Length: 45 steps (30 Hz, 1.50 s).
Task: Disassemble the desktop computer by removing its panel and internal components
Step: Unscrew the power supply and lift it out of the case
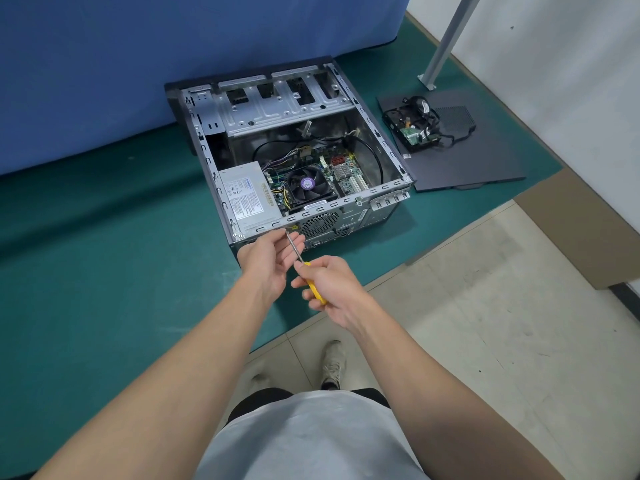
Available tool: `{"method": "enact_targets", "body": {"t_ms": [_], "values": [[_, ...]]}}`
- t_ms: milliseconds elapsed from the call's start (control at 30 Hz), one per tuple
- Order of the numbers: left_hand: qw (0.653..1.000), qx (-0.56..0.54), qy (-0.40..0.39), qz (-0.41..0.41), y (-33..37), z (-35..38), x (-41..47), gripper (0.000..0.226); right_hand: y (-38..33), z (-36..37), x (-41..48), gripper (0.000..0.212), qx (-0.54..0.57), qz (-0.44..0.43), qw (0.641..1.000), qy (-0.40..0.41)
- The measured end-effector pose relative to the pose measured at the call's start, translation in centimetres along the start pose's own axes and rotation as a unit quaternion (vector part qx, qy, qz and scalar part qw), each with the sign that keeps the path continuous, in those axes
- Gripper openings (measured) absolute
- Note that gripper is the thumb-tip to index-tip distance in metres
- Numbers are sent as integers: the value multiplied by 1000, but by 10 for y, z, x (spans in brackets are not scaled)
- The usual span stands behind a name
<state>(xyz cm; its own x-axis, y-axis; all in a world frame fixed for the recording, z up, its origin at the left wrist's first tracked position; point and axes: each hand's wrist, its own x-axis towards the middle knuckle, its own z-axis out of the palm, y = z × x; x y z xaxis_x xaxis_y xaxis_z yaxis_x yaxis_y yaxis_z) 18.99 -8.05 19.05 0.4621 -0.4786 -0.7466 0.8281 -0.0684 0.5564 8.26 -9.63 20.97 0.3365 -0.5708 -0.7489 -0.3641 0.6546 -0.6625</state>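
Right hand (329, 285) grips the yellow-handled steel screwdriver (314, 288), left hand (273, 258) pinches its shaft near the tip, at rear edge of the open grey metal computer case (207, 157) on green mat (104, 237): keep tip square in screw w/ steady push.

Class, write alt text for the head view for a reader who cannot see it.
A person's right hand grips a yellow-handled screwdriver while the left hand steadies its shaft, tip at the near edge of an open computer case beside the power supply. The side panel lies to the right on the green mat, a hard drive with cables on it.
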Motion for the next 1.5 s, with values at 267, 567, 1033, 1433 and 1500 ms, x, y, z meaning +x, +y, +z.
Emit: {"method": "enact_targets", "body": {"t_ms": [267, 567, 1033, 1433, 1500], "values": [[999, 38, 16, 20, -3, 5, 3, 11, 0, -1, 4, 24, -56, -16, 998, 37], [997, 56, 39, 26, -4, 6, 4, 5, 4, 7, 10, 28, -149, -60, 984, 78], [993, 107, 21, 52, -6, -1, 7, 8, 7, -24, 17, 32, -333, -61, 918, 207], [646, 521, -176, 530, 15, 28, -21, 16, -71, -38, -5, 15, -196, -267, 923, 197], [616, 527, -193, 554, 20, 35, -21, 15, -77, -45, -4, 14, -175, -265, 926, 207]]}}
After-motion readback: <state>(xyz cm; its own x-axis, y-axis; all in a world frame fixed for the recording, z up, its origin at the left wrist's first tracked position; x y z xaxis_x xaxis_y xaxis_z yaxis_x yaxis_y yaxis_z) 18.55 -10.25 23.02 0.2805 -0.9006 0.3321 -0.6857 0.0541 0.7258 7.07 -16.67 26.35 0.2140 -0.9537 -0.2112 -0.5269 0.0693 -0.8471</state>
